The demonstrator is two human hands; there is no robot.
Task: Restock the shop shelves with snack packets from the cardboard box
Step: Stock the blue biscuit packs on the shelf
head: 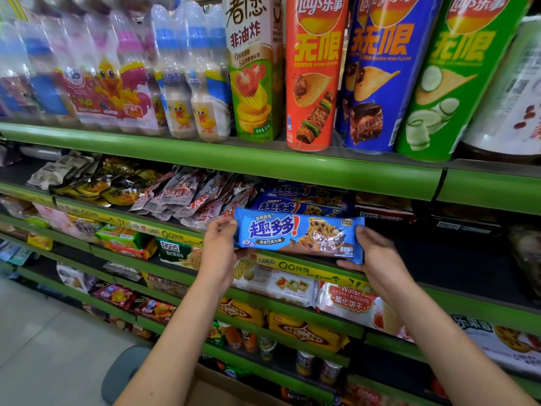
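Blue packet (298, 235) held between left hand (218, 247) and right hand (377, 253) reads "趣多多!". Above the hands, red can (314, 71), blue can (380, 74) and green can (448, 77) read "Lay's 乐事 无限". Just below the right hand, shelf strip (307, 269) reads "QQ", white pack (351, 300) "Wafer JIASHILI BISCUITS 威化饼干".

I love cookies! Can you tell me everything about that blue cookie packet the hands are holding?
The blue cookie packet is a long, shiny plastic wrapper with big blue-and-red Chinese letters and a picture of chocolate chip cookies. It looks sealed and lies level, lengthwise, in front of a shelf's green edge, before matching packets. The left hand grips one end, the right hand the other.
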